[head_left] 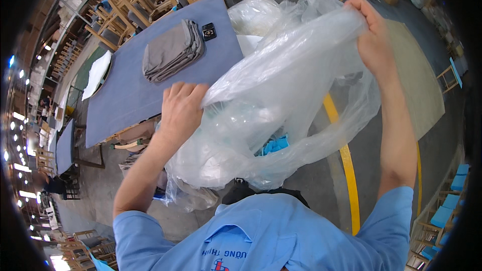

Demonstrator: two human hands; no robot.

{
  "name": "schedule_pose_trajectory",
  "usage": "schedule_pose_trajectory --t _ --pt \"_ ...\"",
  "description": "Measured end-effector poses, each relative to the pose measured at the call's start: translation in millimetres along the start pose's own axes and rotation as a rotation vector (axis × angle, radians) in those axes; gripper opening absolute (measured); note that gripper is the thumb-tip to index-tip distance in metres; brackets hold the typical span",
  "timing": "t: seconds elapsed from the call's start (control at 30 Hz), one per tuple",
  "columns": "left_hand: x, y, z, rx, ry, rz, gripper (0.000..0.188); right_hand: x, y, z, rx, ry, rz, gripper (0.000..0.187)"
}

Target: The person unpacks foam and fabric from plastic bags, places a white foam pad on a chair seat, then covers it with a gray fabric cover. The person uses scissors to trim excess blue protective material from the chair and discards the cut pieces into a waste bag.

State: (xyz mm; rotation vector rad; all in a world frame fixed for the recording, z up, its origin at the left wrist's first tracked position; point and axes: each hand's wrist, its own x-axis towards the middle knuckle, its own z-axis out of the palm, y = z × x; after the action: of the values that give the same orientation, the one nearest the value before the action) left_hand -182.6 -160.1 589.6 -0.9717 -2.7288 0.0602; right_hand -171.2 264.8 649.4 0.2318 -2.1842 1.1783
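Observation:
A large clear plastic bag (281, 80) is stretched between my two hands, its mouth spread wide towards me. My left hand (182, 104) is closed round the bag's edge near the front of the table. Further out and to the right, my right hand (370, 30) grips the opposite part of the rim, arm nearly straight. Crumpled plastic and a small bright blue piece (274, 144) show within or through the bag; which of the two I cannot tell.
Beyond my left hand stands a blue-grey covered table (125, 95) bearing a stack of folded grey-brown fabric (173, 50) and a black phone (209, 31). Wooden chair frames (135, 0) are piled behind it. A beige sheet (414, 80) lies to the right, beside yellow floor lines (346, 170).

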Motion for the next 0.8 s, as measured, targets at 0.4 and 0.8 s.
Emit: schedule_pose_trajectory --t 0.4,0.8 --pt "-84.8 -95.2 40.7 -1.911 -0.511 -0.876 0.062 -49.7 53.6 66.7 -0.226 -0.630 -0.026 0.020" --pt "-53.7 48.5 157.0 -0.873 -0.367 0.073 0.084 -150.1 109.3 173.7 0.896 -1.428 1.182 0.057"
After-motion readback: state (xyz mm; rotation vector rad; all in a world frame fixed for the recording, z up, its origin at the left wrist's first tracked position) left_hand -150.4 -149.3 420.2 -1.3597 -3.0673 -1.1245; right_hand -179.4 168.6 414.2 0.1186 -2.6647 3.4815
